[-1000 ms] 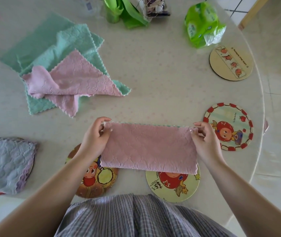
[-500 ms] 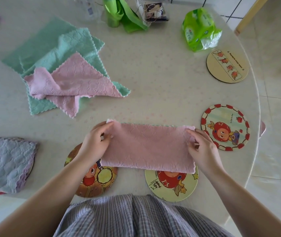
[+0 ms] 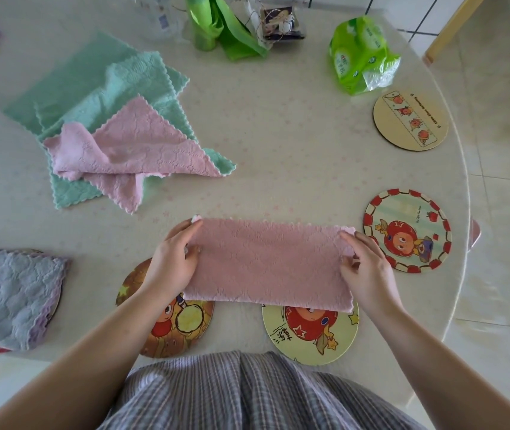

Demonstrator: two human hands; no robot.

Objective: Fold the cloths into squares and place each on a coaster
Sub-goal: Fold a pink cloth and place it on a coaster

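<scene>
Lying on a round pale bench (image 3: 278, 135) over tiled floor — five coasters showing; left hand (image 3: 171, 265) and right hand (image 3: 368, 271) pinching the folded pink cloth (image 3: 269, 262) by its ends.

pink cloth (image 3: 267, 262) lowered flat on table | both hands' fingers now pressing ends

Round table (image 3: 294, 144) (cloths (image 3: 129, 150), coasters (image 3: 410, 121), green packet (image 3: 362, 57))
</scene>
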